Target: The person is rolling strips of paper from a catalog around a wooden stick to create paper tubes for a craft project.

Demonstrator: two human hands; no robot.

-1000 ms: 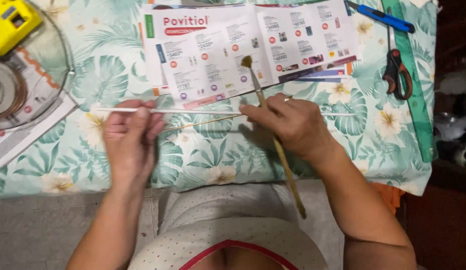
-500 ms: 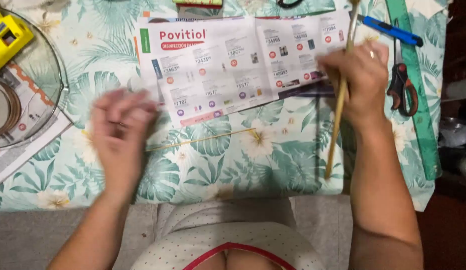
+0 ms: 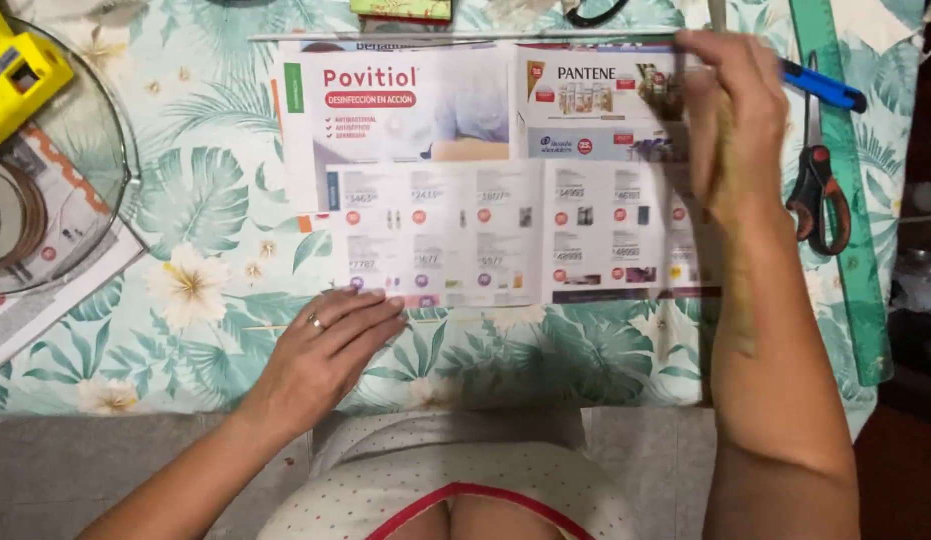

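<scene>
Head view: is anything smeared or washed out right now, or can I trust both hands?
Head view: the right hand and the brush it holds are motion-blurred, so its grip is hard to read; the left hand on the thin stick is sharp; light is even over the leaflet, with no strong glare; the right edge falls dark.

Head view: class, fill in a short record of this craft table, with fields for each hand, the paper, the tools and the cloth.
left hand: flat on the table, fingertips on a thin skewer
right hand: raised over the paper's right edge, gripping a blurred paintbrush
paper: open catalogue, a thin rolled paper stick along its top edge
tools: scissors, green ruler, blue pen
cloth: leaf-print tablecloth
</scene>
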